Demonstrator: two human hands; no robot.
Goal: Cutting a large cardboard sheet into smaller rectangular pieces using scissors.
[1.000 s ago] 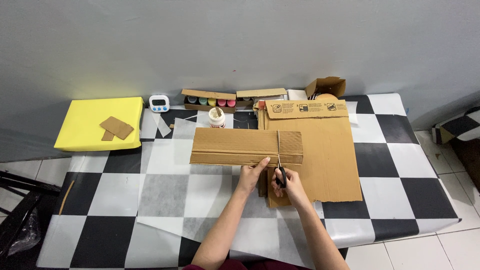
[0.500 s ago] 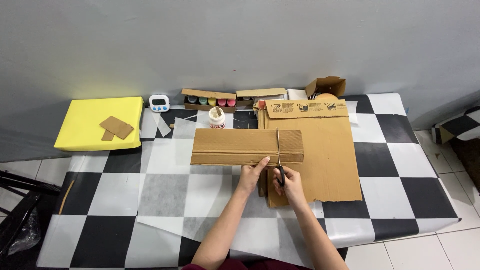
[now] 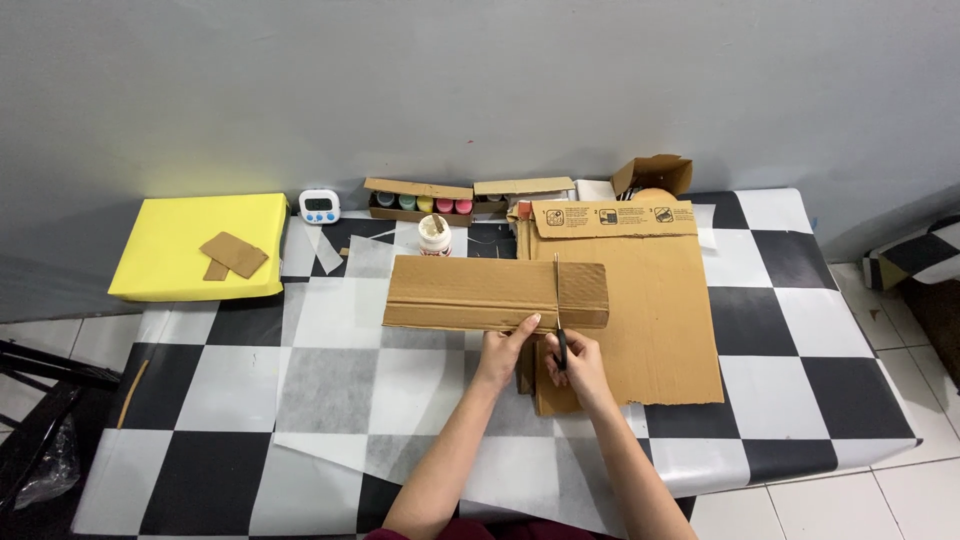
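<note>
Since a second ago the cardboard strip (image 3: 470, 293) has slid slightly toward the person, and the scissors (image 3: 558, 318) reach farther across it — the blades now span nearly its full width. It is one long brown corrugated piece, lying flat on the checkered worktop (image 3: 800, 390), its right end overlapping a larger cardboard sheet (image 3: 650, 320). The left hand (image 3: 505, 345) pinches its near edge, fingers clamped on the cardboard; the right hand (image 3: 580, 365) has its fingers closed through the scissor handles. One pair of scissors, one white glue bottle (image 3: 434, 237), one timer (image 3: 319, 206) (beside a yellow block (image 3: 170, 240)), and two small cardboard scraps (image 3: 232, 256) on that block.
</note>
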